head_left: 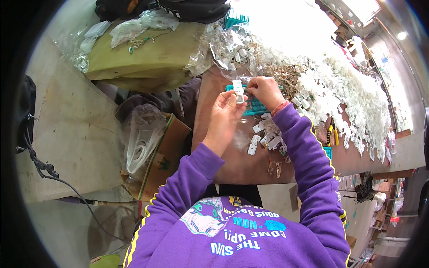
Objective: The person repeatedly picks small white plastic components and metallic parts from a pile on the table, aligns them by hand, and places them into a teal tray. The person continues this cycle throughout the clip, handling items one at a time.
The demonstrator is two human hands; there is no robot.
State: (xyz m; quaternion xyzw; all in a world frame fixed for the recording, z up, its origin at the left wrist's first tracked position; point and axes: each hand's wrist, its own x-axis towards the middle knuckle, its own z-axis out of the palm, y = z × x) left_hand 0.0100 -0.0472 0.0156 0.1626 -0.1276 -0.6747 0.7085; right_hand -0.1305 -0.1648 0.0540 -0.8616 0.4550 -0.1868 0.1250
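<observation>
My left hand (225, 115) pinches a small white plastic casing (238, 87) upright between thumb and fingers, its lower part showing a recess. Just to the right, my right hand (266, 90) reaches over a teal tray (254, 112) with its fingertips pressed together; whatever they hold is too small to make out. Small parts lie in the tray, partly covered by both hands. Below the tray, several white casings (273, 136) lie in a loose cluster on the brown tabletop (214, 154), and one white casing (253, 145) lies nearer to me.
A large heap of white casings (353, 105) covers the table's right side, with brownish small parts (286, 76) along its edge. Yellow-handled pliers (331, 134) lie beside my right sleeve. To the left stand a cardboard box (165, 156) with plastic bags and an olive-covered surface (147, 58).
</observation>
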